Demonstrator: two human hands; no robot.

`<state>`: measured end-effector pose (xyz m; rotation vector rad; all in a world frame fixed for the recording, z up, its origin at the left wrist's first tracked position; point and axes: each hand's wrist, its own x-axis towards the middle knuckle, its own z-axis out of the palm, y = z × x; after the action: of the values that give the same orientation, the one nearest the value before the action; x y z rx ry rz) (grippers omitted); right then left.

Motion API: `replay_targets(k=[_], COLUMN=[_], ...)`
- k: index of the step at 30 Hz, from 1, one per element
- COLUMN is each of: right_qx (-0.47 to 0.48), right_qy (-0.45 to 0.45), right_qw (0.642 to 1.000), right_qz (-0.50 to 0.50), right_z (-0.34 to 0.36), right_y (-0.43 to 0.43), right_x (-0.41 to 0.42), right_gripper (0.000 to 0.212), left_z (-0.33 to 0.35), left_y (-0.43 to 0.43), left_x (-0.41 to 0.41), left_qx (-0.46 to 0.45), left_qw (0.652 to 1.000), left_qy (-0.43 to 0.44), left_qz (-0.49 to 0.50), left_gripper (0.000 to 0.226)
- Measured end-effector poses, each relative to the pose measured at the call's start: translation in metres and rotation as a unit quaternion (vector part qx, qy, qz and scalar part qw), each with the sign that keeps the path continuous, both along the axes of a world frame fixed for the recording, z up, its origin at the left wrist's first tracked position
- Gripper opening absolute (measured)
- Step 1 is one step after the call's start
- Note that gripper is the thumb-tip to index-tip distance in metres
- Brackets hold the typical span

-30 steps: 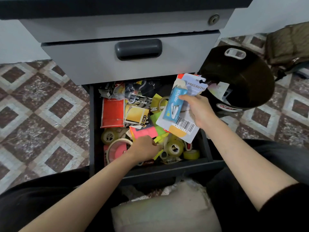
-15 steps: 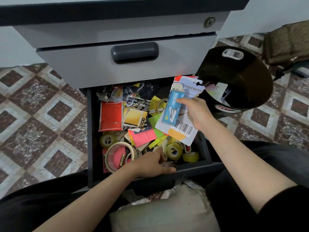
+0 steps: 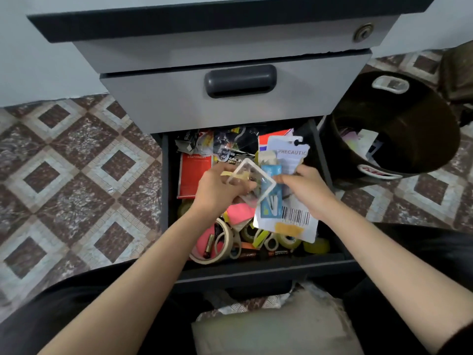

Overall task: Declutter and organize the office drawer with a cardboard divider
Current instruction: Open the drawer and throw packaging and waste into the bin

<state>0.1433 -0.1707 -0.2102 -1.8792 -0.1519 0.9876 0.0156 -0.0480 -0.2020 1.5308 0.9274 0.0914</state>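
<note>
The bottom drawer (image 3: pixel 258 271) is pulled out and crammed with clutter. My right hand (image 3: pixel 308 192) grips a stapler blister pack (image 3: pixel 286 215) with a barcode, held over the drawer's right half. Beside it, my left hand (image 3: pixel 220 192) holds a small clear plastic case (image 3: pixel 252 181) up against the pack. Below the hands lie several tape rolls (image 3: pixel 220 243), pink sticky notes (image 3: pixel 238 212), batteries (image 3: pixel 208 247) and a red stationery box (image 3: pixel 193 175). No cardboard divider is in sight.
A black bin (image 3: pixel 399 129) holding paper scraps stands right of the drawer on the patterned tile floor (image 3: pixel 76 175). A shut drawer with a dark handle (image 3: pixel 240 80) is above. A pale bag (image 3: pixel 271 331) lies between my knees.
My left hand left the drawer's front edge and rose with a clear plastic case to meet the stapler pack. My right hand lowered the pack slightly toward the middle.
</note>
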Motion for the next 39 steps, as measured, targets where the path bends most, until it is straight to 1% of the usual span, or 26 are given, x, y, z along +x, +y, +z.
replay_targets(k=[3,5,7,8,9,11,12,13,15,16,18,21,23,25,27,30,32,33,35,36,39], right_qx=[0.018,0.020,0.027,0.036,0.046,0.054,0.051,0.051,0.052,0.051,0.054,0.051,0.051,0.049,0.016,-0.028,-0.027,-0.017,0.003,0.010,0.025], right_qy=[0.093,0.115,0.127,0.142,0.160,0.180,0.172,0.162,0.137,0.124,0.106,0.095,0.099,0.121,0.135,0.137,0.137,0.144,0.164,0.165,0.125], right_qw=[0.995,0.993,0.991,0.988,0.985,0.980,0.981,0.981,0.986,0.988,0.991,0.993,0.993,0.990,0.988,0.985,0.984,0.983,0.980,0.979,0.986], right_qz=[0.025,0.033,0.040,0.047,0.051,0.064,0.080,0.092,0.083,0.070,0.056,0.046,0.045,0.053,0.075,0.101,0.110,0.112,0.115,0.120,0.107], right_z=[0.000,0.000,0.001,0.001,0.002,0.004,0.004,0.005,0.005,0.004,0.003,0.002,-0.001,-0.003,-0.003,-0.004,0.000,0.001,0.006,0.012,0.032], right_y=[0.002,0.001,0.001,0.002,0.002,0.002,0.001,0.001,0.000,0.000,0.001,0.003,0.004,0.004,0.004,0.006,0.004,0.003,0.002,0.001,-0.007], right_x=[-0.006,-0.005,-0.006,-0.006,-0.006,-0.006,-0.007,-0.008,-0.010,-0.010,-0.009,-0.009,-0.009,-0.010,-0.012,-0.013,-0.017,-0.018,-0.019,-0.020,-0.025], right_gripper=[0.014,0.008,0.012,0.010,0.012,0.037,0.042,0.035,0.010,0.006,0.008,0.007,0.006,0.008,0.015,0.045,0.061,0.063,0.057,0.050,0.013], left_z=[-0.002,-0.007,-0.013,-0.015,-0.016,-0.017,-0.018,-0.018,-0.018,-0.017,-0.016,-0.017,-0.018,-0.019,-0.019,-0.015,-0.008,-0.006,0.000,0.004,0.019], left_y=[-0.010,-0.015,-0.017,-0.017,-0.018,-0.020,-0.021,-0.021,-0.019,-0.019,-0.021,-0.030,-0.034,-0.038,-0.040,-0.045,-0.049,-0.049,-0.050,-0.050,-0.053], left_x=[0.000,0.000,0.000,0.001,0.002,0.002,0.002,0.002,0.002,0.003,0.003,0.005,0.007,0.007,0.006,0.001,-0.004,-0.005,-0.008,-0.010,-0.019], left_qx=[0.080,0.105,0.064,0.034,0.011,-0.003,-0.005,-0.008,-0.021,-0.034,-0.066,-0.089,-0.101,-0.115,-0.131,-0.169,-0.170,-0.167,-0.155,-0.151,-0.145], left_qw=[0.995,0.992,0.996,0.997,0.997,0.996,0.996,0.996,0.997,0.997,0.996,0.996,0.995,0.993,0.991,0.985,0.984,0.985,0.986,0.986,0.986], left_qy=[0.024,0.047,0.061,0.065,0.069,0.078,0.077,0.074,0.067,0.061,0.045,0.027,0.018,0.012,0.008,-0.001,-0.001,0.000,-0.003,-0.006,-0.016], left_qz=[-0.046,-0.041,-0.027,-0.024,-0.028,-0.040,-0.041,-0.039,-0.039,-0.039,-0.030,-0.008,-0.002,0.005,0.014,0.032,0.043,0.050,0.062,0.071,0.084], left_gripper=[0.029,0.037,0.054,0.059,0.060,0.058,0.058,0.059,0.060,0.061,0.064,0.065,0.053,0.043,0.039,0.035,0.032,0.031,0.031,0.031,0.032])
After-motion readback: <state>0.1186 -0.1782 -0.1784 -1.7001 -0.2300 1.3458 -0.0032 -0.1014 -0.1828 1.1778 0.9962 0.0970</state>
